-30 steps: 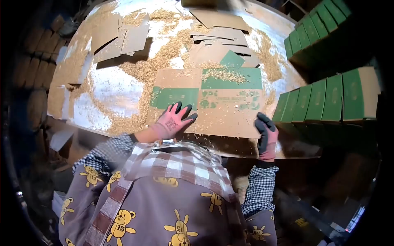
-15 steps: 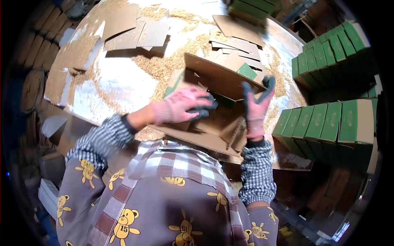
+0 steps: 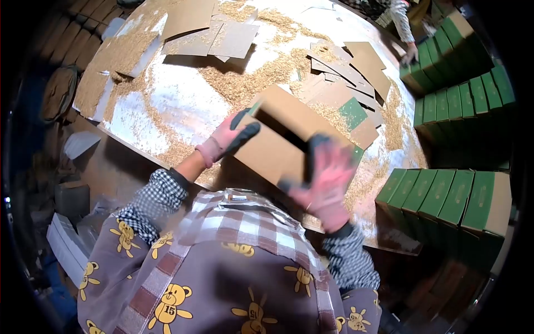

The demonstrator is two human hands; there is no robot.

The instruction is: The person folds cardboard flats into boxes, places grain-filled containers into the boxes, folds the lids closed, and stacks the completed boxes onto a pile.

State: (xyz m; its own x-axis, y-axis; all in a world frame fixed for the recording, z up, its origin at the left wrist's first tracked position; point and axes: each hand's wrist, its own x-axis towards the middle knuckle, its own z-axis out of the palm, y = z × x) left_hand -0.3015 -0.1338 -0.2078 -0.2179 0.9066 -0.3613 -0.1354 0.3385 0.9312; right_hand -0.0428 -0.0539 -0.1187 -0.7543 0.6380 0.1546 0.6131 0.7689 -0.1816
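Observation:
In front of my body a cardboard box (image 3: 272, 150) sits at the table's near edge, turned at an angle. Its two brown top flaps lie nearly folded over, with a dark gap between them. A little green shows at its ends. My left hand (image 3: 228, 136), in a pink glove with dark fingertips, grips the box's left end, its thumb over the flap. My right hand (image 3: 325, 183), gloved alike and blurred by motion, is over the right end of the box with thumb and fingers apart. Whether its palm presses the flaps cannot be made out.
Sawdust-like shavings (image 3: 239, 83) and flat cardboard pieces (image 3: 233, 40) cover parts of the white table (image 3: 183, 94). Rows of green boxes (image 3: 431, 192) line the right side. At the far right another person's hand (image 3: 410, 55) touches a green box row.
The box's flaps have come down over its open top, and the box has turned. My left hand has moved from inside it to its left end; another person's arm has appeared.

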